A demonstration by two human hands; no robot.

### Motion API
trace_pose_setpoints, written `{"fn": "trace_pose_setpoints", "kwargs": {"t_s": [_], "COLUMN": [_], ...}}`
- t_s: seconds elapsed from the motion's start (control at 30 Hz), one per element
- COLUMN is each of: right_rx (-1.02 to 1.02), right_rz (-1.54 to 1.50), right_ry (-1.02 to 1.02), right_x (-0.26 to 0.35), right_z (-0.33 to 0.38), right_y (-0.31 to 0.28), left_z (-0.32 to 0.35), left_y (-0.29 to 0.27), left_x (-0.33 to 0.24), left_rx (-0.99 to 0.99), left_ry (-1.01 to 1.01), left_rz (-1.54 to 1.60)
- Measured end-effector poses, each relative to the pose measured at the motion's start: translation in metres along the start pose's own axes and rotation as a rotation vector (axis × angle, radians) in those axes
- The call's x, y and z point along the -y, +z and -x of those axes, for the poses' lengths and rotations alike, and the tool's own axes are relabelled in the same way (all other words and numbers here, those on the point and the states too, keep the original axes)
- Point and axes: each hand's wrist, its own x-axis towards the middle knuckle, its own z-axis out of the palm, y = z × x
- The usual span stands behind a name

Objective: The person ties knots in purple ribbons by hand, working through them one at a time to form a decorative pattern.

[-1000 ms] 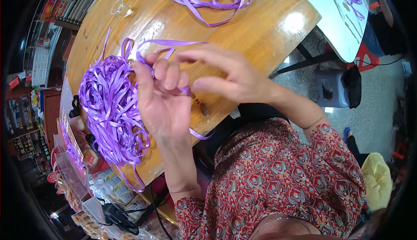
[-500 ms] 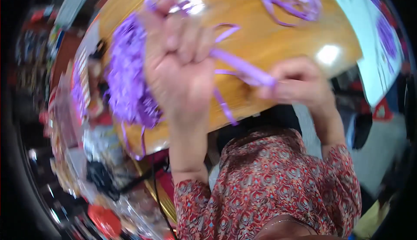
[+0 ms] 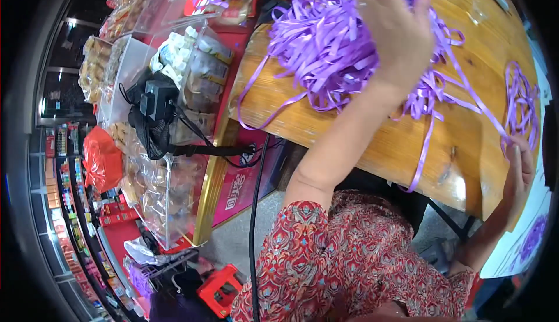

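A big tangled heap of purple ribbon (image 3: 326,42) lies on the wooden table. My left hand (image 3: 399,36) is over the heap's right side, fingers stretched out and thumb apart; the fingertips run toward the upper edge of the picture. At the table's right end, my right hand (image 3: 518,162) is closed in a pinch on a ribbon strand (image 3: 474,98), which stretches back toward the heap. Just beyond that hand rests a smaller loose coil of purple ribbon (image 3: 519,103). A loose ribbon end (image 3: 426,153) hangs over the near table edge.
Left of the wooden table (image 3: 279,115) stand clear boxes of packaged goods (image 3: 204,71). A black device on a strap (image 3: 157,101) sits among them, and a black cable (image 3: 256,223) runs down beside me. A white surface (image 3: 506,252) adjoins on the right.
The view has swung left, showing more of the heap and the boxes. My hands are farther apart; the left has gone from curled to stretched out, while the right still pinches ribbon.
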Motion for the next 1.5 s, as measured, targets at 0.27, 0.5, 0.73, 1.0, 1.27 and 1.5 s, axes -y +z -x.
{"fn": "trace_pose_setpoints", "kwargs": {"t_s": [0.27, 0.5, 0.73, 1.0, 1.27, 1.5], "right_rx": [0.128, 0.156, 0.155, -0.059, 0.018, 0.004], "right_rz": [0.561, 0.330, 0.446, 0.215, 0.289, 0.174], "right_ry": [-0.703, -0.518, -0.712, -0.474, -0.607, -0.663], "right_x": [0.052, -0.008, -0.022, -0.026, 0.026, 0.023], "right_z": [-0.042, -0.062, -0.061, -0.045, -0.057, -0.057], "right_y": [0.055, 0.038, 0.050, 0.057, 0.065, 0.068], "left_z": [0.077, 0.066, 0.085, 0.069, 0.044, 0.074], "left_y": [0.048, 0.028, 0.050, 0.031, 0.023, 0.042], "left_x": [-0.045, -0.024, -0.039, -0.018, -0.004, -0.032], "left_rx": [0.265, 0.432, 0.467, 0.764, 0.710, 0.706], "left_ry": [-0.051, 0.015, -0.649, -0.514, -0.036, -0.519], "left_rz": [0.512, 0.300, 0.950, 0.700, 0.231, 0.879]}}
